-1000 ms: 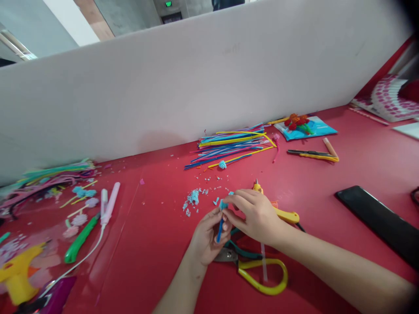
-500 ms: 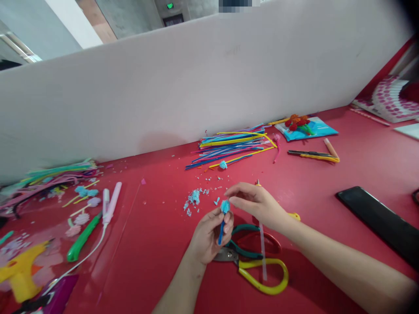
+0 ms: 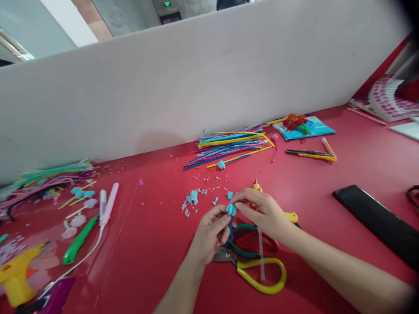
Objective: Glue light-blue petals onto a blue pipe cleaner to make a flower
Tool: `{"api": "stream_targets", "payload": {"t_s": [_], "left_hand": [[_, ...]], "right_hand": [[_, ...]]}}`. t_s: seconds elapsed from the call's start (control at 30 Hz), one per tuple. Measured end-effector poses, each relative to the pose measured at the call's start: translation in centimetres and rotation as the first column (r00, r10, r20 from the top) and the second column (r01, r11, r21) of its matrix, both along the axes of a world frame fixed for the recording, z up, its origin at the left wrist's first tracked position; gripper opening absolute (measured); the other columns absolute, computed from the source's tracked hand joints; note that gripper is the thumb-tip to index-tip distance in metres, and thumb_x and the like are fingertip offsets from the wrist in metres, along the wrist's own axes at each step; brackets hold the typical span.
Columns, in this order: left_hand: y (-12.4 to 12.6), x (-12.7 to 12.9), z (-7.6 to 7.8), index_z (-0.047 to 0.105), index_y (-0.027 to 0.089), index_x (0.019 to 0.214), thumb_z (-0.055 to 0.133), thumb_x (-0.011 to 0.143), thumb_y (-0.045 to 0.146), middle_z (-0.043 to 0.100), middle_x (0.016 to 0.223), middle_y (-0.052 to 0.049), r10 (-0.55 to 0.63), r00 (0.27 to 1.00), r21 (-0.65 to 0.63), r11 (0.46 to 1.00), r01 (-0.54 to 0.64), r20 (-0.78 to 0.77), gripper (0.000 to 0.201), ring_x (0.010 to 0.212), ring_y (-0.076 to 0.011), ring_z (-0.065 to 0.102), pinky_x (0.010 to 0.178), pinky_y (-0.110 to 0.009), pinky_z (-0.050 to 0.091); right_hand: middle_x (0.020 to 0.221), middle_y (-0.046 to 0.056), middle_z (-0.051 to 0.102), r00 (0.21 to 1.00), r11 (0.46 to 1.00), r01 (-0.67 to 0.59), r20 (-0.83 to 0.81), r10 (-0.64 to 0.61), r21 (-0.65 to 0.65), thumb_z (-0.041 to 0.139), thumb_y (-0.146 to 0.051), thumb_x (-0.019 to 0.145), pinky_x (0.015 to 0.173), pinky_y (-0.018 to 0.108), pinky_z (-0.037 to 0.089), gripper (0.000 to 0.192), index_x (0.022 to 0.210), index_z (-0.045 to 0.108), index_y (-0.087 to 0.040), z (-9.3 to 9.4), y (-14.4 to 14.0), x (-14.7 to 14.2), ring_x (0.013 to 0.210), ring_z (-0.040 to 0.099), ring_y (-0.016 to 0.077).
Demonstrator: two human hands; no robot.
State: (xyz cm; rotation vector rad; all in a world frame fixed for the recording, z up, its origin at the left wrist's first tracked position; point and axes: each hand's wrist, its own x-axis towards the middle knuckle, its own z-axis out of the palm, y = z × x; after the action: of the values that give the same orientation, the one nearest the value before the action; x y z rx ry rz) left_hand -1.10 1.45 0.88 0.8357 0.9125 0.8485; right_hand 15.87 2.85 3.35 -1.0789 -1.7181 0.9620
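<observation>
At lower centre, the left hand (image 3: 209, 233) pinches a blue stem (image 3: 231, 227) upright for shaping — the right hand (image 3: 263, 213), just right, closes its fingertips on the light-blue fuzzy tuft (image 3: 231, 209) topping it, above yellow-handled scissors (image 3: 258, 272).

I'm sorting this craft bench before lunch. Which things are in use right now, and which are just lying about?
In use:
left hand, holding the blue stem
right hand, pinching the small fuzzy light-blue flower head

Lying about:
yellow-handled pliers
bundle of coloured pipe cleaners
black phone
green utility knife
</observation>
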Motion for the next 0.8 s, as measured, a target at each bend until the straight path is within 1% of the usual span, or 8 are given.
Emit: {"api": "stream_targets", "payload": {"t_s": [0.13, 0.2, 0.3, 0.4, 0.47, 0.53, 0.67, 0.8], "left_hand": [[-0.1, 0.1, -0.2, 0.058, 0.016, 0.083, 0.065, 0.074, 0.027, 0.059, 0.063, 0.002, 0.023, 0.999, -0.004, 1.0, -0.024, -0.047, 0.016, 0.036, -0.0016, 0.037, 0.033, -0.014, 0.02], [0.0, 0.1, -0.2, 0.059, 0.016, 0.08, 0.065, 0.074, 0.028, 0.059, 0.063, 0.002, 0.039, 0.995, 0.016, 0.999, -0.038, -0.09, 0.014, 0.036, -0.0012, 0.038, 0.033, -0.014, 0.021], [0.0, 0.1, -0.1, 0.06, 0.015, 0.081, 0.063, 0.076, 0.029, 0.06, 0.062, 0.002, 0.045, 0.992, 0.035, 0.999, -0.041, -0.118, 0.014, 0.035, -0.0013, 0.039, 0.033, -0.013, 0.022], [0.0, 0.1, -0.1, 0.06, 0.015, 0.083, 0.063, 0.076, 0.031, 0.059, 0.06, 0.002, 0.047, 0.994, 0.01, 0.999, -0.046, -0.099, 0.017, 0.034, -0.002, 0.04, 0.032, -0.013, 0.022], [-0.1, 0.2, -0.1, 0.06, 0.015, 0.083, 0.063, 0.076, 0.032, 0.059, 0.059, 0.002, 0.039, 0.996, -0.018, 0.999, -0.04, -0.074, 0.018, 0.034, -0.0021, 0.04, 0.032, -0.013, 0.022], [-0.1, 0.2, -0.2, 0.06, 0.015, 0.082, 0.062, 0.077, 0.032, 0.059, 0.06, 0.002, 0.022, 0.999, -0.037, 0.999, -0.024, -0.047, 0.018, 0.033, -0.0017, 0.039, 0.031, -0.013, 0.021], [-0.2, 0.2, -0.3, 0.059, 0.014, 0.08, 0.059, 0.079, 0.031, 0.059, 0.061, 0.001, 0.003, 1.0, -0.035, 0.999, -0.003, -0.005, 0.017, 0.033, -0.0011, 0.038, 0.031, -0.013, 0.02], [-0.2, 0.2, -0.4, 0.058, 0.014, 0.081, 0.059, 0.08, 0.029, 0.058, 0.059, 0.002, -0.003, 1.0, -0.05, 0.999, 0.004, 0.011, 0.015, 0.033, -0.0013, 0.039, 0.031, -0.013, 0.02]], "right_hand": [[0.082, 0.002, 0.065, 0.999, 0.998, 0.029, 0.037, -0.031, 0.05, 0.052, -0.015, 0.083, 0.071, 0.027, 0.047, 0.015, 0.092, 0.062, -0.02, -0.3, -0.3, 0.3, 0.076, 0.06, 0.0139], [0.082, 0.003, 0.064, 0.994, 0.987, 0.052, 0.089, -0.067, 0.155, 0.051, -0.015, 0.083, 0.069, 0.027, 0.047, 0.017, 0.097, 0.059, -0.02, -0.4, -0.5, 0.4, 0.074, 0.059, 0.0142], [0.089, 0.006, 0.062, 0.976, 0.939, 0.016, 0.199, -0.09, 0.344, 0.053, -0.016, 0.082, 0.072, 0.031, 0.047, 0.018, 0.1, 0.056, -0.019, -0.6, -1.0, 0.4, 0.081, 0.057, 0.0168], [0.095, 0.008, 0.061, 0.955, 0.896, -0.007, 0.27, -0.126, 0.444, 0.055, -0.018, 0.082, 0.076, 0.034, 0.046, 0.019, 0.101, 0.056, -0.019, -0.9, -1.3, 0.2, 0.087, 0.056, 0.0191], [0.096, 0.008, 0.061, 0.949, 0.886, 0.011, 0.274, -0.155, 0.463, 0.054, -0.018, 0.082, 0.077, 0.034, 0.046, 0.02, 0.103, 0.055, -0.019, -1.2, -1.4, 0.0, 0.088, 0.056, 0.019], [0.096, 0.008, 0.061, 0.95, 0.892, 0.032, 0.265, -0.167, 0.45, 0.055, -0.018, 0.082, 0.078, 0.034, 0.047, 0.022, 0.104, 0.054, -0.019, -1.3, -1.3, -0.1, 0.089, 0.056, 0.0187], [0.094, 0.007, 0.061, 0.951, 0.898, 0.044, 0.257, -0.172, 0.438, 0.056, -0.018, 0.082, 0.078, 0.032, 0.047, 0.022, 0.104, 0.055, -0.019, -1.3, -1.3, -0.2, 0.088, 0.056, 0.0183], [0.095, 0.008, 0.062, 0.938, 0.866, 0.035, 0.282, -0.201, 0.498, 0.055, -0.018, 0.083, 0.076, 0.034, 0.046, 0.022, 0.105, 0.054, -0.019, -1.4, -1.5, -0.3, 0.087, 0.056, 0.0192]]}}
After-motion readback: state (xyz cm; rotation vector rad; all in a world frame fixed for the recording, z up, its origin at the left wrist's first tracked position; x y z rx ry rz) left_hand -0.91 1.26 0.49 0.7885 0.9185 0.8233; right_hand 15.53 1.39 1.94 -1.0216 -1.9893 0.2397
